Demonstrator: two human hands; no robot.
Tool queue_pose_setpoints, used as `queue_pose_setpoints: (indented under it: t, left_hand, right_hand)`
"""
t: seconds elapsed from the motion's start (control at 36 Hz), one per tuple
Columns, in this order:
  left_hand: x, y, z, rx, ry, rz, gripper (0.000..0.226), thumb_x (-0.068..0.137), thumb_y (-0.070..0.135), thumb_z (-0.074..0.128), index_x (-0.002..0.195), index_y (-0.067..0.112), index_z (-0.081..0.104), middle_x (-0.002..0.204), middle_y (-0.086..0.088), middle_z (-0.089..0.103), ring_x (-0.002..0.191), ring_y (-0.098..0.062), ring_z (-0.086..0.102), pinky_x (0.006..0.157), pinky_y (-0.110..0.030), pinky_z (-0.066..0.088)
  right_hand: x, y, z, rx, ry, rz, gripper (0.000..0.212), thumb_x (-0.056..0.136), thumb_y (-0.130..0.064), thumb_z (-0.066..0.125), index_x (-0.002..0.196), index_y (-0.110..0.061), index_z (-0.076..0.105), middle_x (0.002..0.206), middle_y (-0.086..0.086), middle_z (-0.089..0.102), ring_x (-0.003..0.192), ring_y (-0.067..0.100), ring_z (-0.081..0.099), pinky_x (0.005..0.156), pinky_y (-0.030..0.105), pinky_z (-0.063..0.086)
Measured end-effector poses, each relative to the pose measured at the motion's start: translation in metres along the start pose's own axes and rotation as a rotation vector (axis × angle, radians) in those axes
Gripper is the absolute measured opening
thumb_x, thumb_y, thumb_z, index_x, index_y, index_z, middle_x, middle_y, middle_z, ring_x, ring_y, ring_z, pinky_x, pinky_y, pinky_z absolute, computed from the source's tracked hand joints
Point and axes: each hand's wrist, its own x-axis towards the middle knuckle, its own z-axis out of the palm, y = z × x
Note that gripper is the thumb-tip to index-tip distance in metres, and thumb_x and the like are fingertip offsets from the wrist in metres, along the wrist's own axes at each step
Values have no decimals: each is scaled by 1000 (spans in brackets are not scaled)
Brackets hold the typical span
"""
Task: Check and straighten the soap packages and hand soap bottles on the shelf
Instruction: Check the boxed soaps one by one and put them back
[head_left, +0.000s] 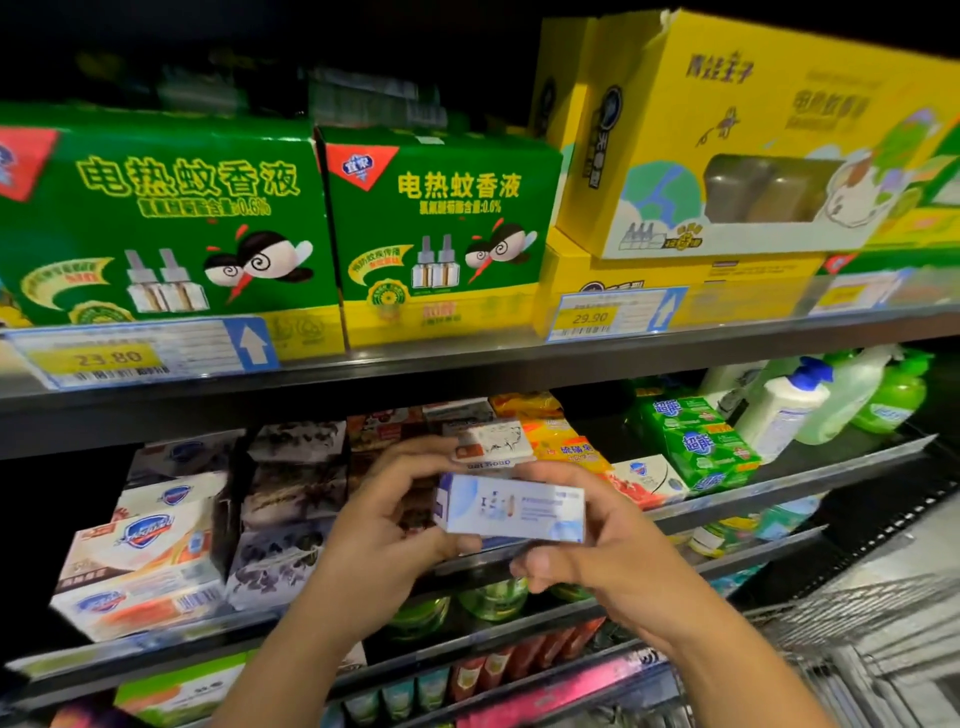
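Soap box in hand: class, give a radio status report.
Fingers of left hand and right hand grip pale blue soap box. Box held clear of shelf. White soap package directly behind, nothing blocking.

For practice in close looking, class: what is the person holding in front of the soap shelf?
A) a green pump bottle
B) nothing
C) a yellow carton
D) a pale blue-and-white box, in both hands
D: the left hand and the right hand hold the pale box by its two ends.
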Motion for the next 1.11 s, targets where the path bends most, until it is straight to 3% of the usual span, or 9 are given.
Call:
queue_pose_setpoints:
  t: [0.11, 0.19, 0.28, 0.39, 0.47, 0.56, 0.78, 0.92, 1.11]
  left_hand:
    - [-5, 18, 2, -185, 47, -29, 55, 49, 59, 90, 94, 35, 67, 107, 1, 71, 96, -18, 70, 76, -41, 61]
    - [-5, 33, 4, -112, 24, -23, 50, 49, 47, 91, 89, 35, 65, 86, 0, 72, 76, -16, 69, 64, -34, 60]
    - [-4, 44, 8, -34, -42, -15, 44, 54, 32, 92, 89, 32, 64, 81, 2, 72, 68, -10, 66, 59, -22, 52]
    - [-6, 41, 11, 24, -77, -32, 45, 54, 40, 90, 91, 36, 65, 85, 5, 72, 71, -10, 67, 62, -23, 53]
    - [-8, 32, 3, 10, -3, -82, 46, 49, 52, 86, 89, 42, 65, 89, 10, 72, 77, -8, 67, 66, -28, 55]
    - [-10, 23, -4, 43, 7, -131, 52, 45, 59, 88, 90, 45, 65, 95, 14, 72, 87, -8, 68, 76, -33, 57]
    - [-17, 4, 12, 102, -93, -222, 53, 58, 29, 95, 95, 49, 63, 96, 14, 72, 87, -11, 69, 77, -40, 59]
    - [-18, -7, 14, 161, -47, -187, 56, 62, 15, 93, 97, 48, 63, 98, 20, 70, 89, -7, 67, 72, -25, 56]
    - [-13, 15, -3, -53, -21, -195, 59, 54, 23, 96, 103, 36, 67, 99, 3, 73, 91, -15, 70, 72, -30, 58]
  right_hand:
    - [2, -1, 5, -342, 166, -123, 43, 66, -20, 89, 103, -34, 72, 106, -2, 69, 78, 32, 63, 61, 34, 54]
    - [2, 4, 11, -500, 162, -142, 40, 61, -32, 90, 97, -34, 72, 102, -5, 65, 88, 19, 63, 74, 33, 52]
    - [2, 15, 24, -408, 57, -43, 39, 65, -36, 91, 101, -33, 74, 114, 4, 67, 107, 31, 63, 93, 42, 54]
    - [-4, 23, 26, -295, 63, -29, 36, 70, -16, 88, 103, -23, 75, 114, 15, 68, 101, 34, 68, 82, 45, 59]
    - [-10, 12, 11, -431, 131, -75, 41, 60, -33, 90, 96, -36, 71, 99, 3, 70, 90, 25, 67, 76, 35, 55]
    - [-14, 3, -6, -335, 149, -166, 47, 56, -41, 92, 98, -32, 73, 99, 11, 72, 92, 41, 63, 81, 49, 55]
    - [-17, -20, 4, -407, 163, -370, 44, 63, -44, 90, 99, -28, 70, 99, -1, 69, 90, 22, 66, 73, 31, 53]
    - [-17, -15, 9, -685, 98, -419, 48, 64, -30, 91, 106, -38, 69, 107, -12, 66, 104, 14, 63, 85, 20, 49]
    - [-17, -14, -2, -270, 185, -237, 51, 64, -34, 88, 109, -16, 70, 92, 7, 67, 80, 20, 58, 73, 29, 50]
